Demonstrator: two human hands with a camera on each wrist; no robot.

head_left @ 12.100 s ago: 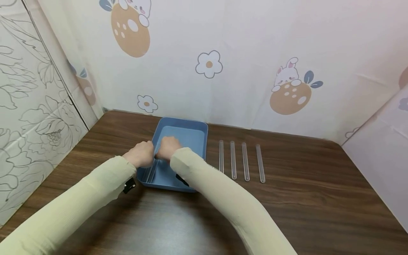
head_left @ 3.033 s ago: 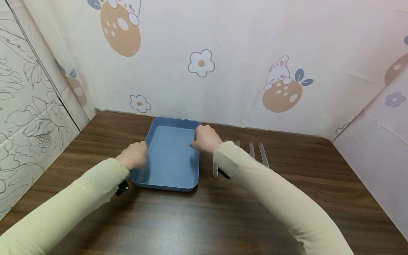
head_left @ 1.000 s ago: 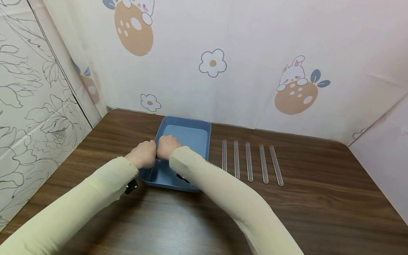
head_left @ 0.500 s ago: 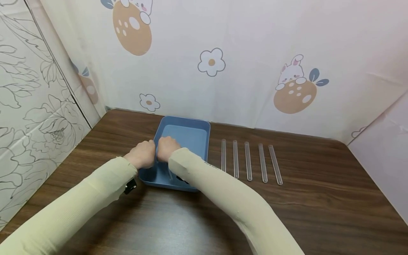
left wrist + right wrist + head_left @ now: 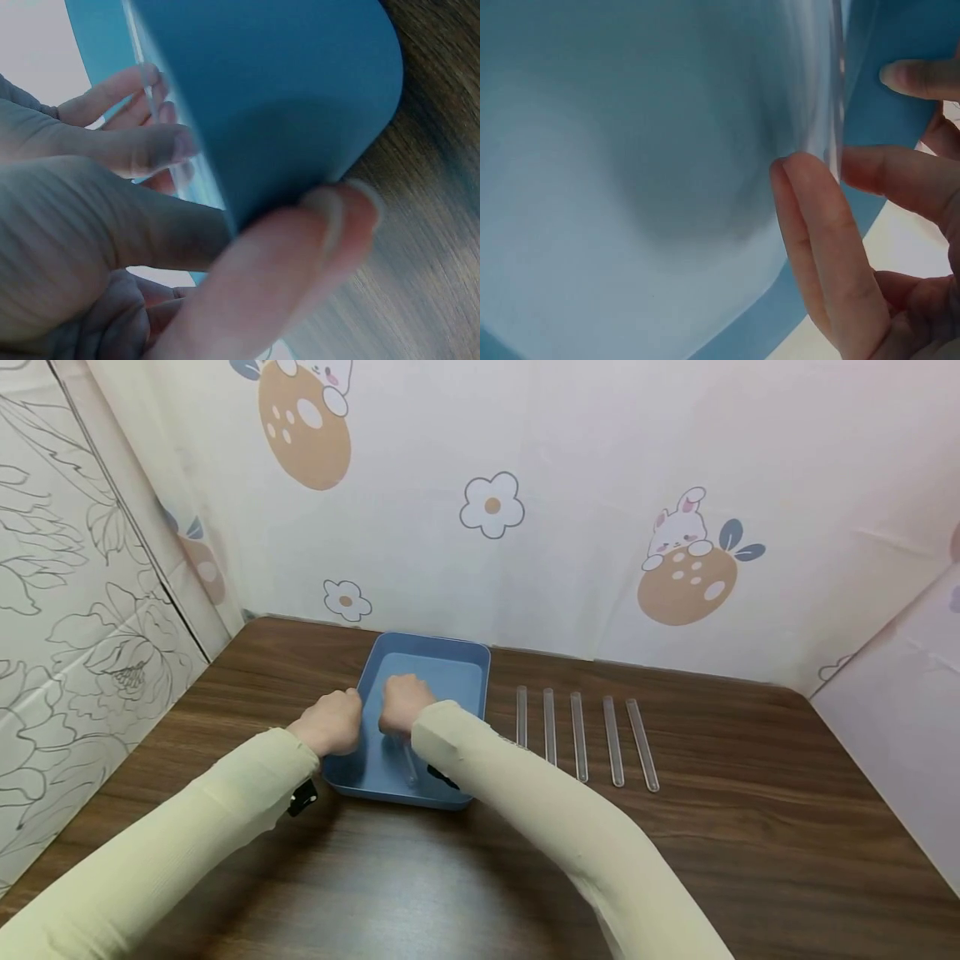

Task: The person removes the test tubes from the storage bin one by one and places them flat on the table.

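A blue tray sits on the table, its left rim gripped by my left hand. The left wrist view shows that hand's thumb on the inner side of the tray wall and fingers on the outer side. Over the tray's inside, my right hand pinches a clear test tube. Up close in the right wrist view, thumb and fingers meet around the tube, which stands off the tray floor by its shadow. In the head view the hand hides the tube's far end.
Several clear test tubes lie in a row on the brown wooden table, right of the tray. The forearm partly covers the near ends of some. A patterned curtain hangs behind the table's back edge.
Since the oldest frame, one more test tube lies at the row's right end. My right hand went to the row, returned to the tray's left wall, and now lifts a tube slightly rightward.
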